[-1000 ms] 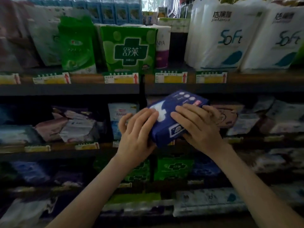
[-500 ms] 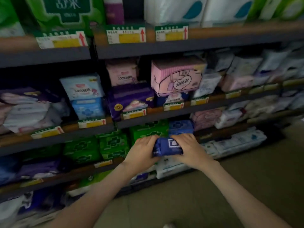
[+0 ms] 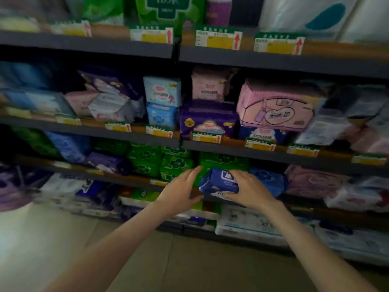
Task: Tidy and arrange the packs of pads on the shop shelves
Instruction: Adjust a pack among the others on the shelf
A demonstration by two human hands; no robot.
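Green packs (image 3: 174, 165) are crowding just behind the grip at the shelf lip (image 3: 130, 179), right hand (image 3: 248, 190) clutching the blue pack (image 3: 216, 182), left hand (image 3: 181, 188) hovering straight-fingered, holding nothing, alongside.

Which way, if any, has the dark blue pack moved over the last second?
Yes, downward: the dark blue pack was level with the pink pack; now the right hand holds it one shelf lower, before the green packs.
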